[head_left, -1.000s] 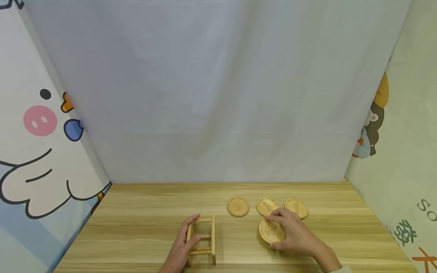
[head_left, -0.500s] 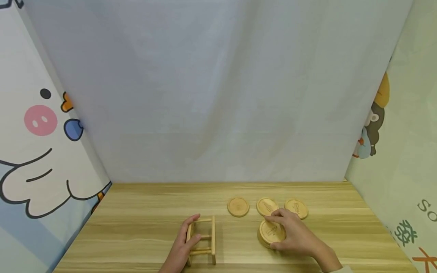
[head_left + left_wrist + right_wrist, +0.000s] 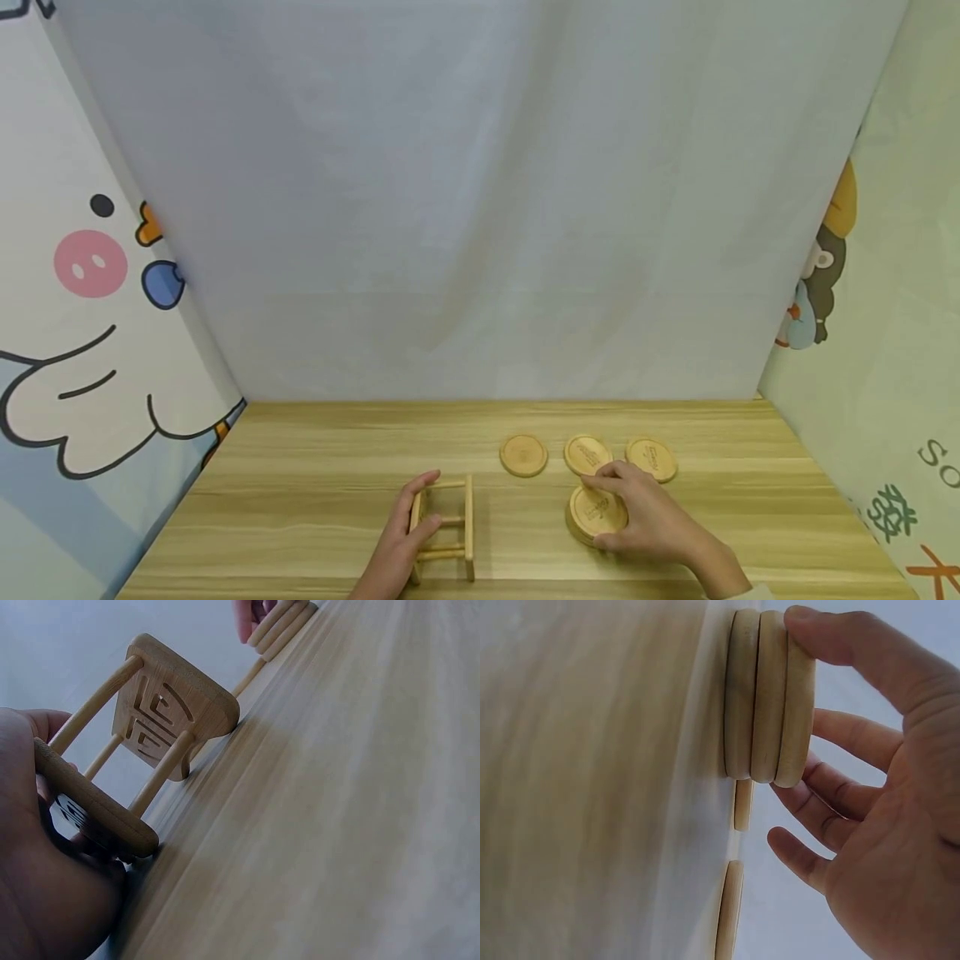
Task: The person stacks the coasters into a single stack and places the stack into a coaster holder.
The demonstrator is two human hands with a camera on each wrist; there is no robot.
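Observation:
My left hand (image 3: 397,537) grips the near side of a small wooden coaster rack (image 3: 469,529) standing on the table. In the left wrist view, slots are cut through the rack's far end plate (image 3: 169,709), and round rods join it to the near plate. To the right, my right hand (image 3: 652,517) has its thumb and fingers at the edge of a stack of round wooden coasters (image 3: 596,510). Three coasters (image 3: 769,697) lie one on another in the right wrist view, the thumb touching the topmost. Faint engraved marks show on the top one.
Behind the stack, three single coasters lie flat in a row: a left one (image 3: 523,456), a middle one (image 3: 587,454) and a right one (image 3: 651,459). The wood-grain table (image 3: 337,442) ends at a pale cloth backdrop (image 3: 480,250), with printed panels at both sides.

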